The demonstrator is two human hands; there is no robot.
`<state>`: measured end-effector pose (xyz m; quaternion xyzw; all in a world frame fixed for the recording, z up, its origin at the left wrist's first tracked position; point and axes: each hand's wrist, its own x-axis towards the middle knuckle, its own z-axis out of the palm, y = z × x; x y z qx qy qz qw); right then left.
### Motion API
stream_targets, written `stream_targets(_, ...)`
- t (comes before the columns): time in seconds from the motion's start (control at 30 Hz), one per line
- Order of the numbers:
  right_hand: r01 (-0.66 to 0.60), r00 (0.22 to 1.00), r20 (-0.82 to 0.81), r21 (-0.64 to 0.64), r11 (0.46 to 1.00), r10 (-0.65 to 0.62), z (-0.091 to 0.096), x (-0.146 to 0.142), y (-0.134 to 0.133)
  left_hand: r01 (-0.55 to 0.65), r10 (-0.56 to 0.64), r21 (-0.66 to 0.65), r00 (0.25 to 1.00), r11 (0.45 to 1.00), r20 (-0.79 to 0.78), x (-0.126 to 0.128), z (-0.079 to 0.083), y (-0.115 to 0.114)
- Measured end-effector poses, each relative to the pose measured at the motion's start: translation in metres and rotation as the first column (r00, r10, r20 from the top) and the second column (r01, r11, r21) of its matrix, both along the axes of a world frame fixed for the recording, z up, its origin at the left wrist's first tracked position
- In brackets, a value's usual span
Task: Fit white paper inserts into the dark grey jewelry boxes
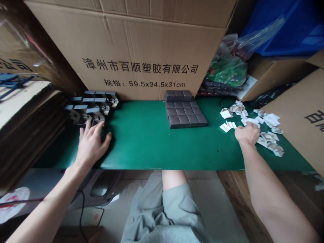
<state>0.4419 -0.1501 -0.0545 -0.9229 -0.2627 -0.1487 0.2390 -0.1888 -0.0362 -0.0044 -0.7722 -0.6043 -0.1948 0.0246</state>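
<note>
At the left of the green table, my left hand (92, 143) has its fingers spread. Its fingertips reach the front of a group of small dark open boxes (93, 101), whose pale insides show; I cannot tell whether it touches them. My right hand (248, 133) is closed, knuckles up, among scattered white folded pieces (272, 119) on the right side. Its fingertips are hidden, so what they hold, if anything, cannot be seen. Between the hands, towards the back, several small dark closed boxes (186, 109) lie in tight rows, with a second layer on the rear row.
A large printed cardboard carton (141, 44) stands along the back of the green table (141, 148). Stacked flat boards (27, 125) rise at the left. Another carton (301, 111) borders the right. Plastic bags (227, 71) and a blue bin (291, 27) are at the back right.
</note>
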Motion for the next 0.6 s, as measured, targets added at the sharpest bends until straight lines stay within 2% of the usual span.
stream_targets(0.1, 0.000, 1.000, -0.016, -0.002, 1.000, 0.000, 0.000, 0.000, 0.000, 0.111, -0.110, 0.091, 0.994, 0.990, -0.021, 0.001, -0.001, -0.010)
stream_targets(0.2, 0.003, 1.000, -0.018, -0.009, 1.000, -0.003, 0.002, -0.001, 0.000, 0.197, -0.202, 0.092, 0.979, 0.976, 0.043, 0.010, -0.001, -0.022)
stream_targets(0.33, -0.009, 1.000, 0.007, -0.032, 0.999, 0.009, 0.006, -0.006, -0.001, 0.389, -0.398, 0.102, 0.912, 0.916, 0.096, 0.037, -0.005, -0.022)
stream_targets(0.47, -0.011, 1.000, 0.020, -0.044, 0.999, 0.012, 0.008, -0.009, -0.002, 0.519, -0.524, 0.072, 0.845, 0.852, 0.110, 0.079, -0.005, 0.005)
stream_targets(0.6, -0.023, 0.999, 0.037, -0.045, 0.999, 0.024, 0.009, -0.008, -0.001, 0.561, -0.559, 0.010, 0.823, 0.827, 0.102, 0.120, 0.000, 0.046)
